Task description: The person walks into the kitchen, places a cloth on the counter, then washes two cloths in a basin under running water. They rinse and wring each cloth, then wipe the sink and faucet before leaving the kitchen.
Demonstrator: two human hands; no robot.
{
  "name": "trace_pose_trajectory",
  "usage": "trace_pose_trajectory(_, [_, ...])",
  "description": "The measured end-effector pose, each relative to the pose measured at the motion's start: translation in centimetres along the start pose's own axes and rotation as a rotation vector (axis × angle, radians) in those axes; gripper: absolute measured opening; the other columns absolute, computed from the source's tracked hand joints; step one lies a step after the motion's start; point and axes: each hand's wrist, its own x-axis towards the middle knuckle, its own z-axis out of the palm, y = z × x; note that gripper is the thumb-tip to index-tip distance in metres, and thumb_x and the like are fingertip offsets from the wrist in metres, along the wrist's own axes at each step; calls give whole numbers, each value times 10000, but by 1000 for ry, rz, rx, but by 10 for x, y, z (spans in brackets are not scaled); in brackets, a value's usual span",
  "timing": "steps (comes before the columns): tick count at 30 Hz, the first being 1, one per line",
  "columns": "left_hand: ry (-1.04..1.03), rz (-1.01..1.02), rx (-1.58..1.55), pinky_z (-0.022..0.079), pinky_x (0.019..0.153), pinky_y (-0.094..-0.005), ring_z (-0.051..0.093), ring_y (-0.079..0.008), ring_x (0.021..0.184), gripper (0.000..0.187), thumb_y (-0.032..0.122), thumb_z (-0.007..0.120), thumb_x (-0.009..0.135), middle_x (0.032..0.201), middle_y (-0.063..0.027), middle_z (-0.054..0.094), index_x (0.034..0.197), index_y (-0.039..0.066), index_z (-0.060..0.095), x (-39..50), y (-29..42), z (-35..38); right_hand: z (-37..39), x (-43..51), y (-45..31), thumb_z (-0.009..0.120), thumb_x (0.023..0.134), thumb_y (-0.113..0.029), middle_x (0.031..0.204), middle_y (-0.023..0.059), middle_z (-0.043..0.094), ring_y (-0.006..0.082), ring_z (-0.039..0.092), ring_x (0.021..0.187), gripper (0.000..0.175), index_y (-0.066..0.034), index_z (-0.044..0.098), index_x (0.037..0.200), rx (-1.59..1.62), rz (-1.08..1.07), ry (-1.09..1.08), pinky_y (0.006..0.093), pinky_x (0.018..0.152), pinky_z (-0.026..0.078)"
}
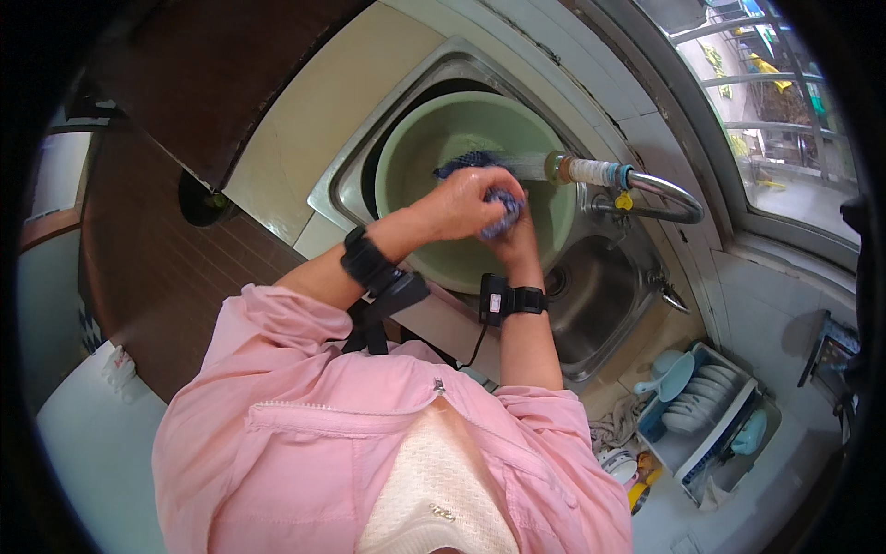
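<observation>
Both my hands are together over a large pale green plastic basin (pixel 415 145) set in a steel sink. Between them is a bunched dark blue patterned cloth (pixel 504 211), part of which spreads out beyond my fingers. My left hand (pixel 474 201) curls over the cloth from the left. From below and to the right, my right hand (pixel 516 239) closes on the same bunch, its fingers partly hidden. Water runs from the wrapped spout of a curved metal faucet (pixel 668 187) onto the cloth and into the basin.
A smaller steel sink bowl (pixel 599 305) lies right of the basin. Beyond it stand a dish rack with plates (pixel 699 401), a light blue ladle (pixel 668 381) and a crumpled cloth (pixel 616 422). A barred window is at upper right. A dark bin (pixel 201 201) stands on the floor at left.
</observation>
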Motion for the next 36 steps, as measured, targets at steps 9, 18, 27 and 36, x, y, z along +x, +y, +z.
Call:
trace_pose_trajectory(9, [350, -141, -558, 409, 938, -346, 469, -189, 1143, 514, 284, 608, 859, 1239, -84, 492, 1286, 61, 428, 2, -9, -53, 44, 24, -22, 481, 902, -287, 1114, 112, 599, 261, 574, 1037, 338, -41, 567, 1117, 447, 86, 263, 425, 899, 476])
trace_pose_trajectory(18, [-14, -519, -1021, 438, 889, -393, 516, -169, 1062, 531, 443, 622, 839, 1139, -61, 549, 1198, 75, 488, 26, -64, 16, 67, -1, -41, 603, 827, -147, 1014, 116, 614, 276, 602, 907, 273, -6, 562, 1057, -909, -394, 224, 375, 777, 482])
trace_pose_trajectory(27, [188, -520, -1325, 509, 719, -354, 615, -167, 822, 270, 279, 638, 814, 919, -60, 645, 993, 80, 607, 39, -47, 11, 22, -11, -75, 548, 911, -252, 1130, 37, 549, 157, 531, 1034, 382, -57, 500, 1236, -303, -298, 210, 288, 876, 418])
trace_pose_trajectory(36, [74, -595, -1608, 514, 706, -432, 620, -249, 842, 373, 324, 585, 831, 982, -103, 641, 1096, 63, 571, 15, -27, 16, 18, 30, -15, 558, 870, -430, 1260, 86, 496, 245, 470, 1158, 578, -73, 416, 1302, 391, -125, -262, 405, 991, 385])
